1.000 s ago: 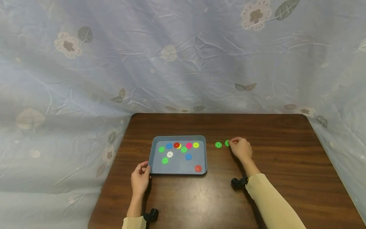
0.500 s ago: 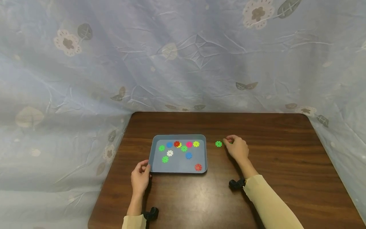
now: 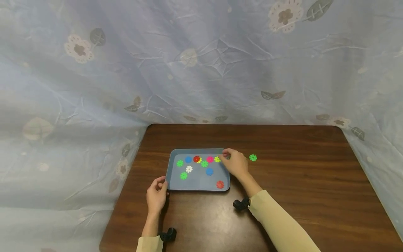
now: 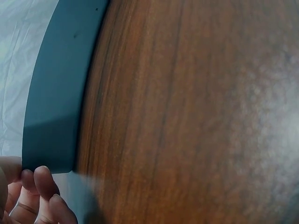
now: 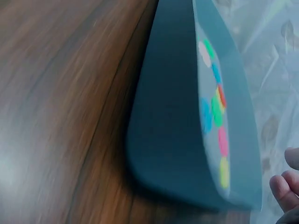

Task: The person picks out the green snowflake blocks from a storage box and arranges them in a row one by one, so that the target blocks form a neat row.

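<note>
A shallow grey-blue tray holds several coloured snowflake discs: green, blue, red, white, pink and yellow. My left hand grips the tray's near left corner; in the left wrist view its fingers curl at the corner. Over the tray's right rim hovers my right hand, fingertips close beside a yellow snowflake disc. In the right wrist view, its fingers and thumb stand apart with nothing seen between them. On the table right of this hand lies a green snowflake disc.
A dark wood-grain table carries the tray. A floral cloth hangs behind it and at both sides. Inside the tray, a red disc lies near the front right corner and a blue disc a little behind it.
My right hand has left the green disc on the table and moved left to above the tray's right edge, now covering where the other green disc lay. The left hand stays put.
</note>
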The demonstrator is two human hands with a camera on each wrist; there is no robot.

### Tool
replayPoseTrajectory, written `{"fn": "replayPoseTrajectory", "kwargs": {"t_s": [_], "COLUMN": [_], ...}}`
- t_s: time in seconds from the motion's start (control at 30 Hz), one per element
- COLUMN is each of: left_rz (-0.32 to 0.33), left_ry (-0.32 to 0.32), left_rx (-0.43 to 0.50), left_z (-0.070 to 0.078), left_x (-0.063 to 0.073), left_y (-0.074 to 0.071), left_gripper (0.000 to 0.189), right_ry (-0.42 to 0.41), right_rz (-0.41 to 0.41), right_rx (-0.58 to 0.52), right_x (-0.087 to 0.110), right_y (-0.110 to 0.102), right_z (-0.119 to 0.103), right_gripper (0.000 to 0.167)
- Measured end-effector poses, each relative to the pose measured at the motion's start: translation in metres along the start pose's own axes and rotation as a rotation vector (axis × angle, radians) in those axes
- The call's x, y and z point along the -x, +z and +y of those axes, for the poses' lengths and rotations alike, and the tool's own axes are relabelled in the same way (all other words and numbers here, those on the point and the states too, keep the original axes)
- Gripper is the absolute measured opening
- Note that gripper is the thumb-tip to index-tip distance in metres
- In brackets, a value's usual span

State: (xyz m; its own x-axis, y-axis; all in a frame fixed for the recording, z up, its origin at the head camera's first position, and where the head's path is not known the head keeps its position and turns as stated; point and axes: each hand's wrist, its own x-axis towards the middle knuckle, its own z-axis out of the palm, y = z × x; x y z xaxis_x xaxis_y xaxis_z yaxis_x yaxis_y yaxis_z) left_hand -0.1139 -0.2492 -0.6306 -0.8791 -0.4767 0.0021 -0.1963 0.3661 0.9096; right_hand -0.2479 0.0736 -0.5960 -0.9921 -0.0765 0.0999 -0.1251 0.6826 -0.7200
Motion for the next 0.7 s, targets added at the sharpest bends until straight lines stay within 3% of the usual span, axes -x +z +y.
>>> {"fn": "replayPoseTrajectory", "kwargs": {"t_s": [0.33,0.7], "left_rz": [0.001,0.007], "left_ry": [0.009,0.016], "left_rx": [0.012,0.009], "left_z": [0.001,-0.002], "left_x": [-0.004,0.001], "left_y": [0.001,0.001], "left_gripper": [0.021,0.023], "right_ry": [-0.063,-0.076], "right_rz": [-0.082,-0.179], "right_rx": [0.047,0.173], "right_x": [-0.004,-0.001], "right_y": [0.022,0.053], "right_z": [-0.037,-0.035], "right_gripper": [0.035,0.036]}}
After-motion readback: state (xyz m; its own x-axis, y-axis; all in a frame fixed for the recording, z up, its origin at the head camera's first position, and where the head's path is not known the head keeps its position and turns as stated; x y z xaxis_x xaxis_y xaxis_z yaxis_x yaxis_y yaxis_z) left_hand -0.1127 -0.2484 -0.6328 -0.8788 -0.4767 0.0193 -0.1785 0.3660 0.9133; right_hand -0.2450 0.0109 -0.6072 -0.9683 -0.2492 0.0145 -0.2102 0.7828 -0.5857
